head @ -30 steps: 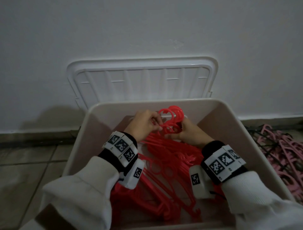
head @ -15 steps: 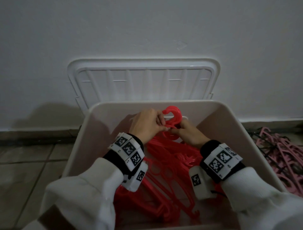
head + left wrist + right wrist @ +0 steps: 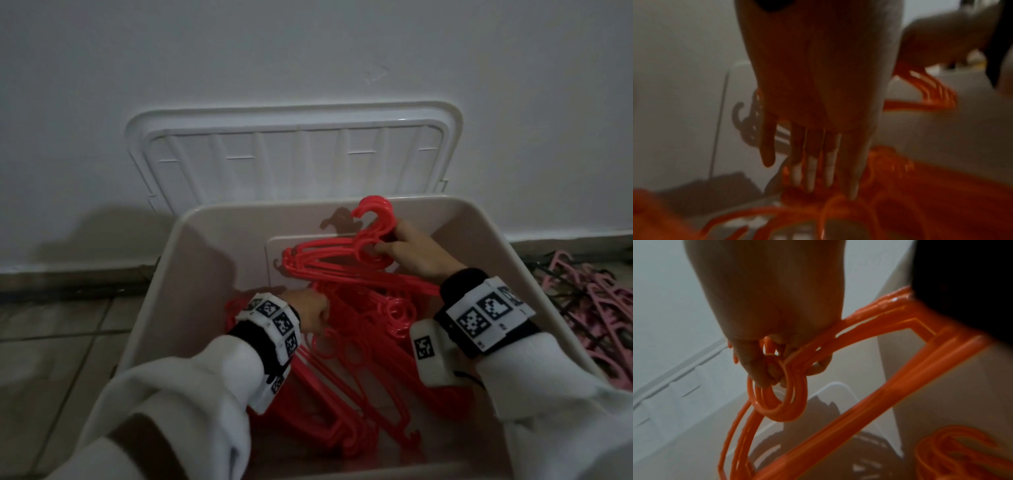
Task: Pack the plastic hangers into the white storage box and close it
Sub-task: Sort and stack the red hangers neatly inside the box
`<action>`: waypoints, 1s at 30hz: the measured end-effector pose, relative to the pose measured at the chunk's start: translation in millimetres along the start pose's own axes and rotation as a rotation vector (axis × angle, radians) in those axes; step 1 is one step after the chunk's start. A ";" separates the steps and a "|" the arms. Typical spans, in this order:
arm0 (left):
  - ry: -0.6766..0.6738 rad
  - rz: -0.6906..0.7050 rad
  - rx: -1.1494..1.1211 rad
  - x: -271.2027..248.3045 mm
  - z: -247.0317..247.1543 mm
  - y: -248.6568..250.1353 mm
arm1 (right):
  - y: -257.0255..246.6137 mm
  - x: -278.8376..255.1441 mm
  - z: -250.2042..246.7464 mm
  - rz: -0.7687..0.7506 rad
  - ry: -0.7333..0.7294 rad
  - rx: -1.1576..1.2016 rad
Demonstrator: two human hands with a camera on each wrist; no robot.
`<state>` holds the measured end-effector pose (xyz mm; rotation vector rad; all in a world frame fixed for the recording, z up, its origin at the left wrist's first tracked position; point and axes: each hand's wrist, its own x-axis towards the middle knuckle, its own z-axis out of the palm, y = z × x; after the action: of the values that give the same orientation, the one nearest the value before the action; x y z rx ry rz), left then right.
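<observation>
Hangers held: a small stack of red hangers [image 3: 346, 255] is gripped near the hooks by the right hand [image 3: 416, 255], raised toward the far wall of the storage box [image 3: 212, 246].
Hangers packed: a heap of red hangers [image 3: 359, 370] is spread over the box floor.
Left hand [image 3: 310, 313]: lowered onto the heap, fingers [image 3: 812, 172] extended and touching the plastic; nothing is seen gripped.
Lid [image 3: 294, 154]: propped upright against the wall behind the box.
Pink hangers [image 3: 596, 308]: piled on the floor right of the box.
</observation>
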<state>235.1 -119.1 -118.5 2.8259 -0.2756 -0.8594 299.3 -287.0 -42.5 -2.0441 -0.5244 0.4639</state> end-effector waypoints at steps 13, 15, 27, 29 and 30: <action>0.092 0.067 -0.030 11.6 15.7 -2.5 | 0.0 1.4 0.6 -0.111 -0.003 -0.168; 0.142 0.084 -0.070 11.1 12.4 -4.1 | 1.5 3.1 1.7 -0.110 -0.007 -0.161; 0.432 0.140 -0.355 -32.9 -49.8 11.9 | 9.3 3.3 3.6 -0.057 -0.056 0.032; 0.491 0.129 -0.447 -37.5 -55.1 13.1 | 6.7 0.3 5.2 -0.058 -0.112 0.085; 0.514 0.121 -0.478 -38.3 -56.0 13.1 | 7.1 0.5 5.5 -0.061 -0.123 0.090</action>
<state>233.8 -116.8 -49.5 2.4315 -0.1385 -0.1258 298.2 -286.1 -51.4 -1.9165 -0.6276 0.5692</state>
